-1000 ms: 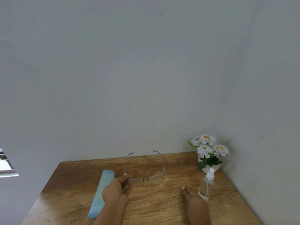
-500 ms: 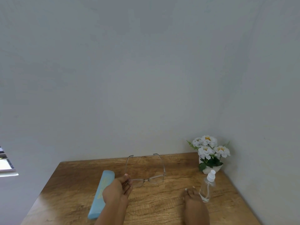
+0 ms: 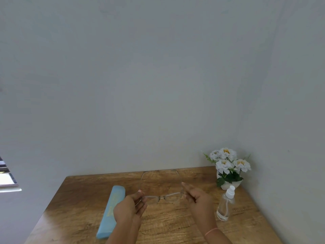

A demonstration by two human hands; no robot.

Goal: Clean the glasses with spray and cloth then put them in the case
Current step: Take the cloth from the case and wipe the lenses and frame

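A long, light blue glasses case (image 3: pixel 112 212) lies closed on the brown wooden table (image 3: pixel 167 228). Its length points away from the person, toward the plain grey wall (image 3: pixel 158 85).

To the right of the case, both hands hold a pair of thin-framed, clear-lensed glasses (image 3: pixel 162 197) lifted above the table. The left hand (image 3: pixel 129 208) is the one just beside the case. Its grip is closed on the left end of the frame, with the thumb on top and the fingers curled below. The right hand (image 3: pixel 197 199), farther right of the case, pinches the other end of the frame between thumb and fingers, so its grip is also closed on the glasses. The front of the glasses is toward the person, and the two temple arms are unfolded and point toward the wall. A thin pink band (image 3: pixel 211 231) goes around the right wrist.

Still farther right of the case, past the right hand, a small clear plastic spray bottle with a white nozzle (image 3: pixel 226 204) stands on the table, apart from that hand. Right of the case and farther back, in the corner by the wall, a small white pot of white flowers with green leaves (image 3: pixel 228 166) stands just behind the bottle.
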